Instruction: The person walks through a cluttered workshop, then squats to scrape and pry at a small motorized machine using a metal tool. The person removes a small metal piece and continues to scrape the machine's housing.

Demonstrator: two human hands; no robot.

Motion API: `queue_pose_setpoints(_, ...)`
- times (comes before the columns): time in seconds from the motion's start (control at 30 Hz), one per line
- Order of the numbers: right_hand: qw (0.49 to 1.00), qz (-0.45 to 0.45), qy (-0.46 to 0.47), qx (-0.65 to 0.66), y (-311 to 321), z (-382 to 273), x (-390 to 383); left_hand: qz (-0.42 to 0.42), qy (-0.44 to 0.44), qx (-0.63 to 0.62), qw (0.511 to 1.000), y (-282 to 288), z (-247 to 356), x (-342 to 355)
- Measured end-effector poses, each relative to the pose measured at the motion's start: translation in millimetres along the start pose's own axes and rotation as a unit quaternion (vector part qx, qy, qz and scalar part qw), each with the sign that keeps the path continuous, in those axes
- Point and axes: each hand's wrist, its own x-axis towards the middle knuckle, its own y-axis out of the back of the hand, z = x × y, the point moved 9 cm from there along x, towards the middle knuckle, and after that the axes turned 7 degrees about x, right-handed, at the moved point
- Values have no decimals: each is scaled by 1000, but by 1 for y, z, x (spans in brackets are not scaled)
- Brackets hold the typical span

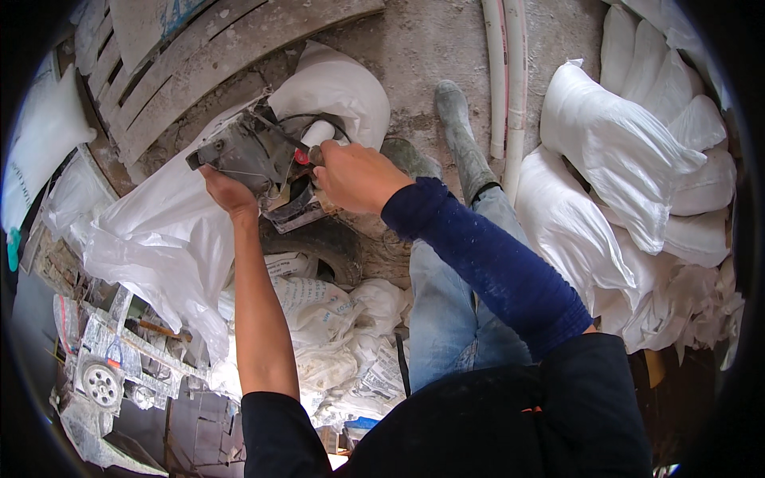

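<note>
A dusty dark-grey handheld bag sewing machine is up in front of me, tilted, with a white thread cone and a red part. My right hand is closed round its handle. At the machine's left end, my left hand grips its lower edge, the fingertips partly hidden behind it. A white woven sack hangs slack below and left of the machine, close to my left hand. Behind the machine lies a full white sack.
A slatted wooden pallet lies at the far left. Two white pipes run along the floor beyond my boots. Filled white sacks are piled at right. A tyre and crumpled sacks lie nearer, beside a dusty wheeled frame.
</note>
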Motion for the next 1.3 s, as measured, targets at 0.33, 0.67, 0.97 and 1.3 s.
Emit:
queue_pose_setpoints(0.33,998,-39,12,-45,28,-28,20,-12,6,31,999,0,-3,4)
queue_pose_setpoints(0.67,962,173,166,-132,144,-28,46,18,-6,79,997,11,-13,1)
queue_pose_setpoints(0.97,999,-21,37,-22,26,7,1,19,15,0,1000,3,-7,0)
queue_pose_setpoints(1.3,998,-27,18,-53,20,0,16,22,-9,51,998,6,-4,0)
